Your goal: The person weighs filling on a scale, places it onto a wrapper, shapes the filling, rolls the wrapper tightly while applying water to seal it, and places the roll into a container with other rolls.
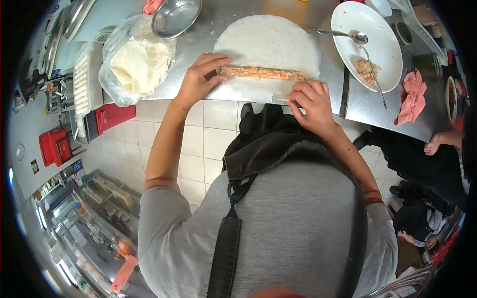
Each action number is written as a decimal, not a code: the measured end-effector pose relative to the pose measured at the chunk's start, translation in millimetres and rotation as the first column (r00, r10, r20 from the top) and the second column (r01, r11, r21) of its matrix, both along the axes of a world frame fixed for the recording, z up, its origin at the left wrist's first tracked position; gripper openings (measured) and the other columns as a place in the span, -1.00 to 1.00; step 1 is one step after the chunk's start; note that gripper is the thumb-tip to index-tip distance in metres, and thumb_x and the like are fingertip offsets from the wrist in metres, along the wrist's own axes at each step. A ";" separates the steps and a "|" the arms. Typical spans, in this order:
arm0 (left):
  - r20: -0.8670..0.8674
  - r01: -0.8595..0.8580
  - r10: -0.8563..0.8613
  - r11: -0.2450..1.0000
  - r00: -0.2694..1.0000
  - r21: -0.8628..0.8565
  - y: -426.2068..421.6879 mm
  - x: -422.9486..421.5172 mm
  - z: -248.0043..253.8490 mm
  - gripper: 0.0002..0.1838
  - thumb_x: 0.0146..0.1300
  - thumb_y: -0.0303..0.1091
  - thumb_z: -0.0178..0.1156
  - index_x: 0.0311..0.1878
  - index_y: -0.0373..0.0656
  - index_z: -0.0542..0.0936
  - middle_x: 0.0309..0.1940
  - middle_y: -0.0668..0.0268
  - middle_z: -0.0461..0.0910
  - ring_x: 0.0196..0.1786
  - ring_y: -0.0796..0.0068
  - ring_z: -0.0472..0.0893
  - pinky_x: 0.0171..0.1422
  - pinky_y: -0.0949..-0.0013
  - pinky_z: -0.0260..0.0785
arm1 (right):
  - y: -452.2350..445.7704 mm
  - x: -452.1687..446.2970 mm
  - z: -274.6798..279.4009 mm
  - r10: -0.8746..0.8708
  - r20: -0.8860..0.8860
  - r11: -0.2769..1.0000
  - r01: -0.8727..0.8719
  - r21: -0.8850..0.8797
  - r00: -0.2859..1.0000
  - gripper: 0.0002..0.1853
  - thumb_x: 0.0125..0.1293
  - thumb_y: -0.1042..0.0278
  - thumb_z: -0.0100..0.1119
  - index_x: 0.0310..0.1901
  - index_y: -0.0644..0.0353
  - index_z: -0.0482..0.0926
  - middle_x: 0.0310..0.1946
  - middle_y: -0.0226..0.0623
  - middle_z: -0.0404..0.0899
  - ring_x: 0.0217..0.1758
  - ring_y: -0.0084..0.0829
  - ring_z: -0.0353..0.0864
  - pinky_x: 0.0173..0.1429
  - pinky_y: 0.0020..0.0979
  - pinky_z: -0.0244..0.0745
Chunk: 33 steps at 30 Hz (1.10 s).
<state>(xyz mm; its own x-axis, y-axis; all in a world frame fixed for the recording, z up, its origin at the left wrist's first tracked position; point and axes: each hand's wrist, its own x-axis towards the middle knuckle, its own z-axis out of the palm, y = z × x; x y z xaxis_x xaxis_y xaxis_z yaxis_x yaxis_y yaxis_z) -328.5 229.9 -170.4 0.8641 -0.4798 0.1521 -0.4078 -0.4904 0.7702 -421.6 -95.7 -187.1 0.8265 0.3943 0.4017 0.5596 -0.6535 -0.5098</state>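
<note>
A round, pale, thin wrapper (268, 42) lies flat on the steel counter in front of me. Across its near part runs a long strip of minced filling (263, 73) with orange bits. My left hand (201, 79) is at the strip's left end, thumb and fingers on either side of it. Below the strip's right end, my right hand (312, 103) has its fingers closed in a pinch at the wrapper's near edge; a thin light sliver shows at the fingertips. What exactly is between them is partly hidden.
To the left are a plastic bag of wrappers (141, 64), a metal bowl (176, 17) and a tray of rolls (84, 84). On the right stand an oval white dish (343, 52) with spoons and leftover filling, and a pink cloth (412, 97). Another person's hand (435, 144) is at right.
</note>
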 end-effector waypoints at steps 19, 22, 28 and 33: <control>0.288 0.139 -0.190 0.972 0.939 0.188 -95.5 27.8 7.5 -0.49 0.16 -0.73 0.20 0.11 0.02 0.76 0.18 0.36 0.69 0.27 0.24 0.54 0.45 0.19 0.24 | -35.6 34.7 -14.6 -0.542 -0.185 0.840 0.537 -0.081 0.820 -0.92 0.21 0.35 0.38 -0.32 0.10 0.66 -0.31 -0.31 0.59 -0.14 -0.14 0.64 -0.02 -0.10 0.40; 0.300 0.311 -0.373 0.921 0.878 0.233 -141.3 49.0 2.6 -0.50 0.14 -0.69 0.25 0.12 0.02 0.75 0.19 0.40 0.68 0.31 0.24 0.51 0.49 0.15 0.22 | -30.0 34.9 -11.6 -0.562 -0.200 0.824 0.564 -0.053 0.803 -0.92 0.21 0.37 0.36 -0.31 0.10 0.65 -0.31 -0.30 0.59 -0.12 -0.13 0.64 -0.02 -0.08 0.42; 0.195 0.616 -0.689 0.716 0.697 0.328 -192.0 85.2 4.8 -0.50 0.11 -0.65 0.32 0.13 0.00 0.72 0.18 0.43 0.68 0.36 0.24 0.46 0.54 0.14 0.19 | -24.9 33.0 -10.7 -0.547 -0.236 0.834 0.548 -0.066 0.803 -0.87 0.24 0.40 0.34 -0.19 0.13 0.62 -0.29 -0.23 0.62 -0.17 -0.09 0.66 -0.03 -0.07 0.48; 0.010 0.759 -0.837 0.501 0.547 0.417 -207.3 106.1 19.8 -0.55 0.06 -0.65 0.33 0.03 -0.02 0.72 0.07 0.43 0.68 0.28 0.25 0.47 0.46 0.16 0.23 | -13.3 23.4 -5.6 -0.553 -0.353 0.783 0.615 0.089 0.755 -0.80 0.27 0.42 0.33 -0.08 0.18 0.60 -0.31 -0.15 0.70 -0.27 -0.05 0.70 -0.11 -0.10 0.56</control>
<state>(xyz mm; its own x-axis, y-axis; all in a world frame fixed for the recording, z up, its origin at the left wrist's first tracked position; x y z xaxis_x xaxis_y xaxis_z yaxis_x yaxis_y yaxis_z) -222.4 22.6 -150.6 0.0547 -0.9971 -0.0532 -0.8675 -0.0738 0.4919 -398.2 -109.0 -192.6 0.9578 -0.2623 0.1173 -0.0958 -0.6765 -0.7302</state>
